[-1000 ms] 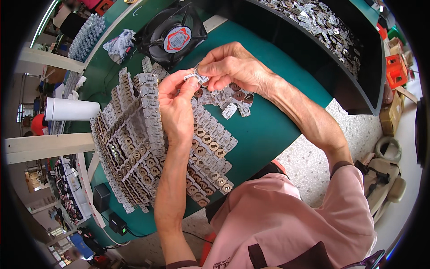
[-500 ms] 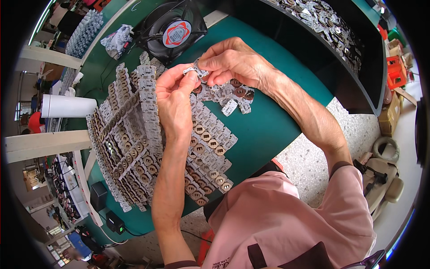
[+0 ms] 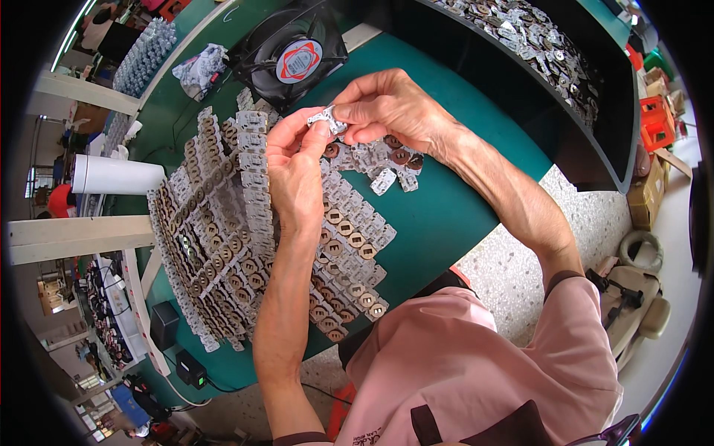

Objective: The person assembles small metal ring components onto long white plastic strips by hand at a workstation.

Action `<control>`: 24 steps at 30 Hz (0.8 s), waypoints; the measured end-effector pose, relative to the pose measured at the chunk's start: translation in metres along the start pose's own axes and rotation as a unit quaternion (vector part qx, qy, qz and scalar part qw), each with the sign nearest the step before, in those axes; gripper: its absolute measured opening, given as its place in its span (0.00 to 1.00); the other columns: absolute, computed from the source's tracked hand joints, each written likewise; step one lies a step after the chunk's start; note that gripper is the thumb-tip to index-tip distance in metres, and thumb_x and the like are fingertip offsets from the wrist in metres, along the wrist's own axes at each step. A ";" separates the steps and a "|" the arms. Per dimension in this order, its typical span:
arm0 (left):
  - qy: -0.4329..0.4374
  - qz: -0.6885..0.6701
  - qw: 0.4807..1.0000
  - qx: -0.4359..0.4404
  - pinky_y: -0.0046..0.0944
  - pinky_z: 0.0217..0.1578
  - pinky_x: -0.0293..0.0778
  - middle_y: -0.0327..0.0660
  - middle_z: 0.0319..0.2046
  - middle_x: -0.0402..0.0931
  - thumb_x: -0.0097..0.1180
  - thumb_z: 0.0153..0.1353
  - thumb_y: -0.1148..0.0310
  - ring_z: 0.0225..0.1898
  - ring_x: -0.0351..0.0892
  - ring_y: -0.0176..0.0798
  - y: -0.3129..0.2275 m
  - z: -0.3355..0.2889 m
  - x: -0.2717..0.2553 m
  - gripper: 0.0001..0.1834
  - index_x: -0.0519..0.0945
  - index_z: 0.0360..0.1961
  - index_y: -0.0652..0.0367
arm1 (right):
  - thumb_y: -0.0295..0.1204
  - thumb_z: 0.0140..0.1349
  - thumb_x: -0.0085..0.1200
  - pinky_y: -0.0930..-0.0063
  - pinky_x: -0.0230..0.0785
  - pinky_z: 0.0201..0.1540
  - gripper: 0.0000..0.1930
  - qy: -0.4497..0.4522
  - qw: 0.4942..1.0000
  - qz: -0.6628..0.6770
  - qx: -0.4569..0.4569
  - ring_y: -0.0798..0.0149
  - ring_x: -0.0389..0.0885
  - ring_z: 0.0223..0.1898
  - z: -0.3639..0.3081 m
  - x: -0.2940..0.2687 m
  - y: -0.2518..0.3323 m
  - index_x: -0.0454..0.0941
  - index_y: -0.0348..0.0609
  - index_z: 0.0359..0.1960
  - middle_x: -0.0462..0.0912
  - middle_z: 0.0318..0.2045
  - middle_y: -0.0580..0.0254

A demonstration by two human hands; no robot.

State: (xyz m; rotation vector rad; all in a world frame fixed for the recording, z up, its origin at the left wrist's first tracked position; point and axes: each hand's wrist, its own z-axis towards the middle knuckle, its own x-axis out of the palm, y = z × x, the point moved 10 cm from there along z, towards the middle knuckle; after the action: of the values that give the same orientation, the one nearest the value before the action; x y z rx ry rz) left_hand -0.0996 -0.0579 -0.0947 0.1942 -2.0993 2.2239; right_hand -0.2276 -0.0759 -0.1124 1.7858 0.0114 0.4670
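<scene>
My left hand (image 3: 297,167) and my right hand (image 3: 390,104) meet above the green table (image 3: 454,208), both pinching one small silver metal part (image 3: 327,119) between thumbs and fingertips. Under them lie long rows of small white-and-brown parts (image 3: 223,238) stacked side by side across the table. A few loose parts (image 3: 387,167) lie just below my right hand.
A black square fan (image 3: 290,52) with a red and white hub stands at the table's back. A dark curved bin (image 3: 535,44) full of silver parts runs along the upper right. A white cup (image 3: 111,177) lies at the left. Speckled floor (image 3: 513,260) shows at the right.
Both hands have stayed together on the small part, shifting it slightly between the fingertips; the rows on the table have not moved.
</scene>
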 end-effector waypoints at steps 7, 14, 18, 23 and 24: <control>0.015 0.005 1.000 -0.004 0.26 0.35 0.69 0.37 0.35 0.76 0.54 0.58 0.77 0.33 0.71 0.26 0.001 -0.001 0.001 0.09 0.78 0.40 0.63 | 0.26 0.54 0.59 0.82 0.76 0.31 0.09 -0.010 1.000 0.008 -0.005 0.70 0.80 0.26 -0.002 -0.001 0.001 0.78 0.33 0.34 0.81 0.27 0.58; 0.000 0.004 1.000 0.009 0.27 0.39 0.70 0.42 0.35 0.78 0.52 0.55 0.82 0.35 0.76 0.29 -0.006 -0.002 0.001 0.11 0.78 0.41 0.69 | 0.26 0.54 0.60 0.82 0.77 0.31 0.09 -0.012 1.000 0.023 -0.003 0.69 0.81 0.26 -0.001 -0.003 0.000 0.78 0.33 0.34 0.81 0.27 0.58; 0.001 0.008 1.000 0.015 0.27 0.39 0.70 0.41 0.35 0.78 0.52 0.56 0.82 0.34 0.75 0.29 -0.004 -0.001 0.000 0.11 0.78 0.42 0.69 | 0.27 0.54 0.60 0.82 0.77 0.31 0.09 -0.007 1.000 0.022 -0.011 0.70 0.81 0.26 0.000 -0.003 0.000 0.78 0.33 0.34 0.80 0.26 0.59; -0.001 0.020 1.000 0.020 0.27 0.38 0.70 0.41 0.35 0.78 0.52 0.56 0.82 0.34 0.75 0.29 -0.005 -0.001 0.000 0.11 0.78 0.41 0.69 | 0.27 0.54 0.60 0.82 0.77 0.31 0.09 -0.009 1.000 0.019 -0.011 0.70 0.81 0.26 -0.001 -0.002 0.001 0.78 0.34 0.34 0.80 0.27 0.59; -0.005 0.023 1.000 0.021 0.27 0.38 0.70 0.41 0.35 0.78 0.53 0.56 0.82 0.34 0.75 0.29 -0.005 -0.001 -0.001 0.11 0.78 0.41 0.69 | 0.27 0.54 0.59 0.82 0.77 0.31 0.09 -0.008 1.000 0.020 -0.012 0.70 0.81 0.26 0.000 -0.002 0.000 0.78 0.34 0.34 0.81 0.27 0.59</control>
State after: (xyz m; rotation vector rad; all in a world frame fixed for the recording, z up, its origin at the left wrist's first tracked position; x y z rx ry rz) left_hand -0.0982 -0.0562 -0.0900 0.1603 -2.0851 2.2983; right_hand -0.2298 -0.0761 -0.1127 1.7680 -0.0415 0.4797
